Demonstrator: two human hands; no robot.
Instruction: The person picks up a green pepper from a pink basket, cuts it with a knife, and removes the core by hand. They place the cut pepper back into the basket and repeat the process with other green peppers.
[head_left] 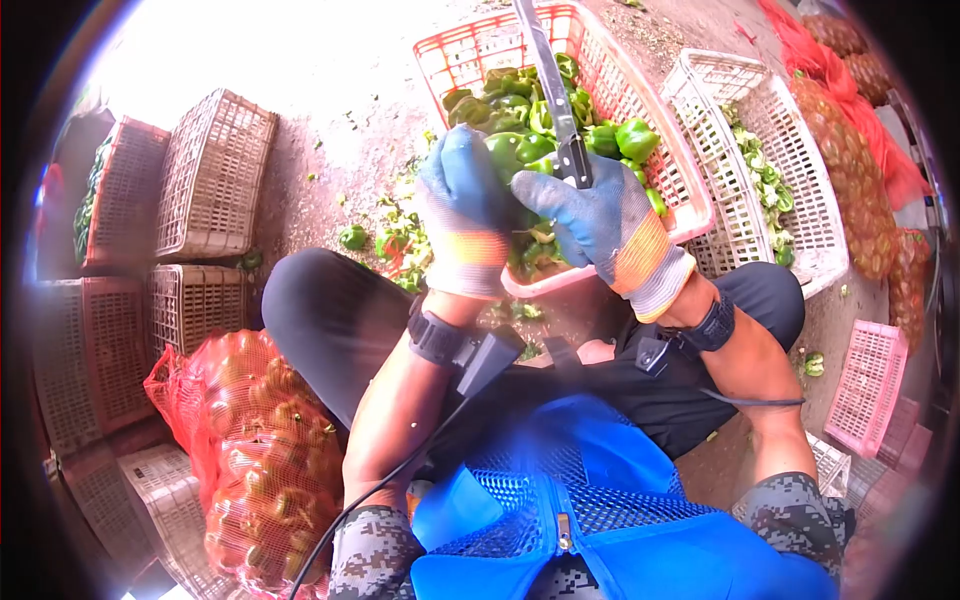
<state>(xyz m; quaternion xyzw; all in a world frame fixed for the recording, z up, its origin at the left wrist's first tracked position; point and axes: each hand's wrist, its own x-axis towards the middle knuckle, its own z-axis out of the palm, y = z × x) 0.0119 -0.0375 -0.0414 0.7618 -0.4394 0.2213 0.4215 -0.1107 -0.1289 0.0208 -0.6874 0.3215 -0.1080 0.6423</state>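
My right hand (610, 215), in a blue-coated glove with an orange and grey cuff, grips a knife (553, 90) by its black handle. Its long blade points up and away over the crate. Beside it, my gloved left hand (463, 195) is closed with the fingers curled inward; I cannot tell what it holds. Both hands are above the near end of a pink-red plastic crate (690, 222). Green bell peppers (636, 140) and pepper pieces fill much of the crate, partly hidden behind the hands.
A white crate (820, 215) with green trimmings stands at the right, near net sacks (845, 160). Pepper scraps (395, 240) litter the floor left of the crate. A red net sack (265, 450) lies by my left knee, with stacked crates (218, 175) beyond.
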